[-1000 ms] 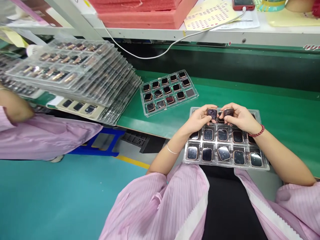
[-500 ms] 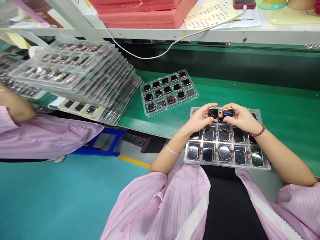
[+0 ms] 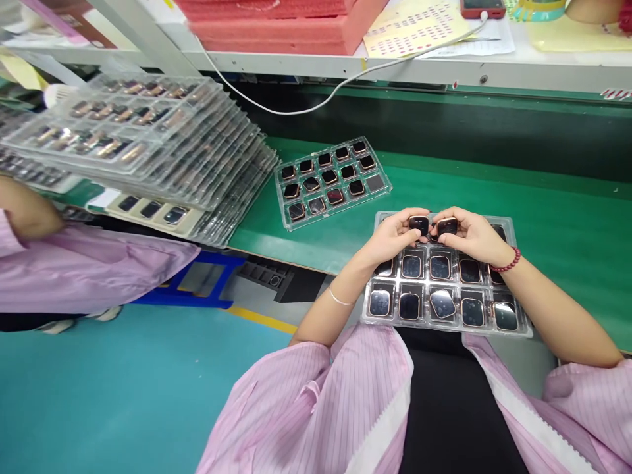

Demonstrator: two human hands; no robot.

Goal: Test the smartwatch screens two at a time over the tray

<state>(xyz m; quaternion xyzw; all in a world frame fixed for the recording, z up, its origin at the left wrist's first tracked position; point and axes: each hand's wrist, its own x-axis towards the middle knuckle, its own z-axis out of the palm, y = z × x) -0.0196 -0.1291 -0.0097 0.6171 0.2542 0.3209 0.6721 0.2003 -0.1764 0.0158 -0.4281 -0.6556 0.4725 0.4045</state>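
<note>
Right of the frame's centre, the left hand (image 3: 397,234) is pinching one smartwatch (image 3: 419,224) and the right hand (image 3: 473,236) is pinching a second smartwatch (image 3: 447,225). Both are hovering over the upper row of a watch-filled clear plastic tray (image 3: 425,282); stacked trays (image 3: 232,164) are standing at upper left.

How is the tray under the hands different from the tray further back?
The near tray is under the left hand and right hand; no hand is over the far tray. In this picture, the near tray lies almost level, while the far tray slants up to the right. Both are clear and hold dark-faced watches.
</note>
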